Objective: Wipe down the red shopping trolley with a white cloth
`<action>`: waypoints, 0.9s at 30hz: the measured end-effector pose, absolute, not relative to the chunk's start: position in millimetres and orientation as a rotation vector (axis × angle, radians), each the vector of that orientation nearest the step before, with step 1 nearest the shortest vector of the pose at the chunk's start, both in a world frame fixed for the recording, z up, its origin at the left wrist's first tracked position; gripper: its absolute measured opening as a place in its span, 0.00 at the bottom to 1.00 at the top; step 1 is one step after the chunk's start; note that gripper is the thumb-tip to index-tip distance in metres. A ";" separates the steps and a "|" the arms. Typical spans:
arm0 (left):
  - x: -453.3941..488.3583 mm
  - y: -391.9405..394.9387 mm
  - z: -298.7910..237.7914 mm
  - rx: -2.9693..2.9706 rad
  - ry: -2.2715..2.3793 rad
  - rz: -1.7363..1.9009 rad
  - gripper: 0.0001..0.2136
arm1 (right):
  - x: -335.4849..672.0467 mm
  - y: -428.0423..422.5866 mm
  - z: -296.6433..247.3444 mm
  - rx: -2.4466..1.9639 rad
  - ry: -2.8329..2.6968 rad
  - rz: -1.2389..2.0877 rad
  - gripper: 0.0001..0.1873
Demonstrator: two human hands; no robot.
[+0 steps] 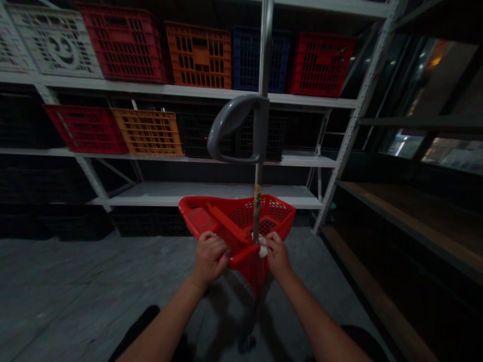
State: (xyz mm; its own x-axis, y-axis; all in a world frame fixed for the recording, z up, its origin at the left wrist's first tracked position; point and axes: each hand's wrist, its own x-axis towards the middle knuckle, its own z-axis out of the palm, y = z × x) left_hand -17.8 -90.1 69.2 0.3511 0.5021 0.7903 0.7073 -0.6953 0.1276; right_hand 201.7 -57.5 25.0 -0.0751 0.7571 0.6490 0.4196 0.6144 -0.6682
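Note:
A red plastic shopping basket [241, 223] on wheels stands on the floor just in front of me. A thin metal pole [257, 208] rises from its near rim to a grey loop handle [236, 128]. My left hand [210, 257] is closed over the basket's near rim. My right hand [275, 254] presses a small white cloth [263, 250] against the rim at the foot of the pole, fingers curled.
White metal shelving [211, 193] runs along the back wall, holding red, orange, blue, white and black crates [198, 53]. Darker wooden shelves [411, 221] line the right side. The grey concrete floor [75, 281] stretches to the left.

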 end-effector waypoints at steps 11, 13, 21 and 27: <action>-43.1 -69.0 78.8 -2.500 -1.170 -1.196 0.14 | 188.9 -54.4 25.2 -1.010 -1.766 0.361 0.27; -49.2 -67.2 81.3 -2.518 -1.199 -1.177 0.13 | 194.5 -47.5 23.5 -1.077 -1.748 0.362 0.24; -33.6 -91.4 108.5 -2.324 -1.323 -0.816 0.10 | 183.1 -53.3 21.2 -1.030 -1.760 0.406 0.23; 7.4 -108.4 99.3 -2.152 -1.503 -0.656 0.15 | 190.2 -47.9 28.5 -1.107 -1.864 0.386 0.19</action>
